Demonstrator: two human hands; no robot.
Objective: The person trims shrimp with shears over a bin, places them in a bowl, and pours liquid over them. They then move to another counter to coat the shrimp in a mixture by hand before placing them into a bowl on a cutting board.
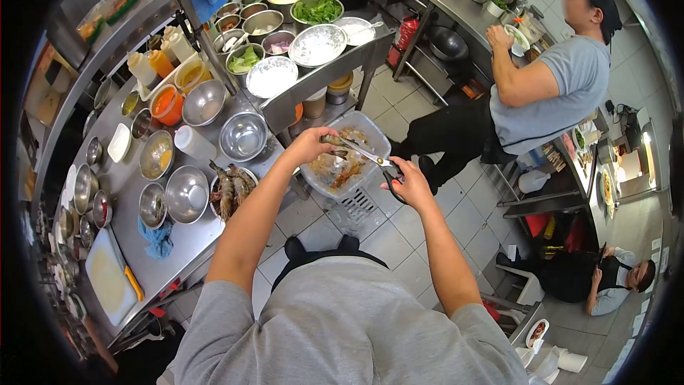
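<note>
Pinched in the fingers of the left hand (309, 148), as seen from the head camera, a dark-shelled shrimp (333, 141) is held over a translucent plastic bin (387, 147) in a busy kitchen. Closed around the black handles of a pair of scissors (375, 159), the right hand (413, 184) points the metal blades at the shrimp; whether they touch the shell is too small to tell. Wet scraps (343, 177) in brown and orange lie inside the bin, which sits low beside a steel counter (187, 249).

On the counter, to the left of the outstretched arms, more large shrimp (231, 190) are piled in a bowl, near an empty-looking metal bowl (187, 194) and a white squeeze bottle (195, 144). Farther along are a crumpled blue cloth (157, 238) and a pale cutting board (111, 279), with an orange-handled knife (133, 283) at its edge. Beyond the bin, a co-worker (556, 93) in a grey shirt and black cap holds a white bowl (517, 40). At lower right, another person (605, 281) in a dark apron stands well apart.
</note>
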